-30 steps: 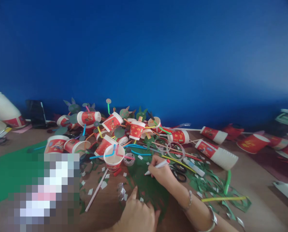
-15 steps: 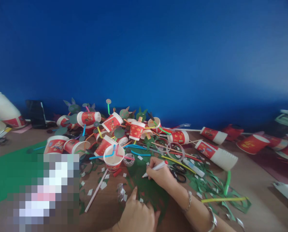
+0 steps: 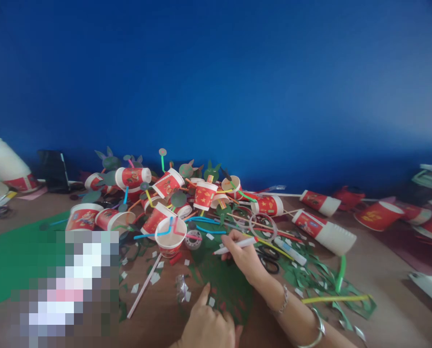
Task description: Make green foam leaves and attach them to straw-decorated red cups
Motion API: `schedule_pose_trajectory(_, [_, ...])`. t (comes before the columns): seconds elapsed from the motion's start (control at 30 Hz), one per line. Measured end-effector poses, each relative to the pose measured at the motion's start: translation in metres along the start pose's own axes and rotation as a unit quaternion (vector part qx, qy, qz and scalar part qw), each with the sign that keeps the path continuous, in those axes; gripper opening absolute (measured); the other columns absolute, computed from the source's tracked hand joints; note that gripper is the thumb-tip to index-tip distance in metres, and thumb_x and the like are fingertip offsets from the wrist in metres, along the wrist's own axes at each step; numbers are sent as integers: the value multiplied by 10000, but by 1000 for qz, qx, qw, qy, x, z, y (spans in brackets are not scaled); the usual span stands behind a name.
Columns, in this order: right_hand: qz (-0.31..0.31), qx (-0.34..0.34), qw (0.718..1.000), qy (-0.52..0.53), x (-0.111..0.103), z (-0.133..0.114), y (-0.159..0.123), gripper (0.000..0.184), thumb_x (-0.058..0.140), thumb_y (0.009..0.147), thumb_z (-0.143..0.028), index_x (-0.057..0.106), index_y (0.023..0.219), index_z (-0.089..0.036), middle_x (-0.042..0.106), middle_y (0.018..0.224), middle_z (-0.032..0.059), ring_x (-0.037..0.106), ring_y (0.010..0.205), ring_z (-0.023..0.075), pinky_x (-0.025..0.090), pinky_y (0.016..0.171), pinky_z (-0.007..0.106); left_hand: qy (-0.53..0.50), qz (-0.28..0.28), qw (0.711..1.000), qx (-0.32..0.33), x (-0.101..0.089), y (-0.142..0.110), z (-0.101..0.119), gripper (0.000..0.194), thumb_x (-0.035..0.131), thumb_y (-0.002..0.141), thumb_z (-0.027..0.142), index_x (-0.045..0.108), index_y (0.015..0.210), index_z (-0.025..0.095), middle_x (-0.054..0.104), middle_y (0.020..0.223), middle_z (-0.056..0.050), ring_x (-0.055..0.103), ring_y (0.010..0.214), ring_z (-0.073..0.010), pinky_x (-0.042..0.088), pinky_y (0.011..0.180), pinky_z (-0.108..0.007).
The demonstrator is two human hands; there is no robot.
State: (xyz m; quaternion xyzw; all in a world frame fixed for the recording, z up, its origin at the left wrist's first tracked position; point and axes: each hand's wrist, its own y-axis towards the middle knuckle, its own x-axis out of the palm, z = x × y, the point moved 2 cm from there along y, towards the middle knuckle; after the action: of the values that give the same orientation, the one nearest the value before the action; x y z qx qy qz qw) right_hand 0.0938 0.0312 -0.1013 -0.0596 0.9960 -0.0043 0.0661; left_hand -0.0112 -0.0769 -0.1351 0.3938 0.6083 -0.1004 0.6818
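Sheet [image 3: 221,279]: green, on the table [image 3: 158,303] beneath the hands; it might skew if the near hold slackened.
Left hand [image 3: 210,326]: on the sheet's near part, index finger extended, grasping nothing visible; a sleeve of shadow hides some fingers, and uneven pressure could let the paper buckle.
Right hand [image 3: 238,253]: fingers closed about the marker, above the sheet; a drop of the wrist might smear fresh ink.
Marker [image 3: 246,242]: slanted, red tip low; contact with the sheet cannot be told. A slip could leave a stray line.
Scissors [image 3: 269,265]: black handles just beside the right forearm, liable to be nudged.
Cup [image 3: 169,252]: beyond the left hand, its straws jutting; a snag could tip it.
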Motion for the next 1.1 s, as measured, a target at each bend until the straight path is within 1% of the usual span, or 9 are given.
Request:
schedule_pose_trajectory(0.1, [15, 29, 999, 43, -3, -3, 1, 333, 579, 763, -441, 422, 586, -207, 513, 386, -55, 413, 373, 82, 283, 409, 190, 9, 24, 999, 21, 4, -4, 4, 408, 596, 768, 440, 565, 465, 169, 567, 347, 6, 516, 282, -121, 479, 820, -373])
schedule_pose_trajectory(0.2, [24, 65, 995, 75, -6, -9, 0, 282, 618, 709, -374, 426, 594, -203, 473, 402, -74, 364, 380, 69, 239, 394, 184, 18, 29, 998, 49, 8, -6, 6, 458, 540, 813, 466, 548, 457, 178, 559, 337, 14, 501, 266, -116, 465, 836, -374])
schedule_pose_trajectory(0.3, [-3, 100, 992, 81, -4, -14, -1, 229, 624, 677, -303, 446, 586, -192, 477, 452, -71, 390, 419, 65, 267, 405, 175, 16, 16, 997, 73, 9, -6, 8, 484, 499, 839, 486, 553, 466, 183, 578, 352, 10, 521, 286, -129, 446, 859, -392])
schedule_pose_trajectory(0.4, [-44, 121, 990, 54, -1, -14, -2, 252, 580, 727, -367, 471, 591, -185, 522, 469, -51, 427, 422, 69, 305, 408, 173, 3, -6, 996, 90, 10, -5, 8, 496, 452, 877, 459, 558, 476, 188, 570, 342, 30, 501, 269, -121, 410, 912, -419])
schedule_pose_trajectory(0.47, [-56, 102, 993, 34, 1, -12, -3, 311, 533, 766, -445, 473, 604, -186, 543, 457, -41, 438, 402, 74, 313, 394, 175, -7, -14, 995, 102, 12, -4, 8, 499, 434, 892, 441, 561, 481, 189, 571, 343, 38, 495, 262, -114, 393, 939, -419])
schedule_pose_trajectory(0.53, [-60, 76, 995, 15, 1, -7, -3, 316, 523, 773, -456, 468, 614, -189, 552, 447, -42, 431, 380, 73, 308, 378, 172, -14, -10, 994, 110, 13, -3, 8, 484, 446, 887, 436, 568, 492, 185, 591, 365, 31, 517, 278, -115, 409, 926, -397])
schedule_pose_trajectory(0.7, [-66, 33, 997, -15, -1, 2, -8, 170, 575, 735, -322, 488, 667, -193, 567, 490, -53, 418, 376, 70, 298, 378, 171, -19, -3, 993, 120, 14, -1, 10, 440, 529, 839, 443, 559, 492, 173, 586, 364, 29, 521, 263, -117, 476, 845, -359])
schedule_pose_trajectory(0.9, [-49, -23, 993, -102, 1, -4, -15, 249, 571, 751, -314, 450, 565, -202, 522, 425, -47, 465, 413, 99, 342, 432, 197, -14, -15, 993, 113, 13, -2, 10, 451, 538, 828, 461, 546, 481, 173, 592, 367, 16, 533, 272, -120, 498, 812, -337])
schedule_pose_trajectory(1.1, [-40, -28, 988, -149, 2, 1, -14, 231, 572, 736, -257, 435, 556, -209, 546, 452, -39, 479, 443, 106, 346, 441, 201, -5, -16, 992, 122, 19, -4, 11, 449, 540, 832, 453, 551, 480, 175, 574, 347, 26, 513, 253, -113, 493, 836, -350])
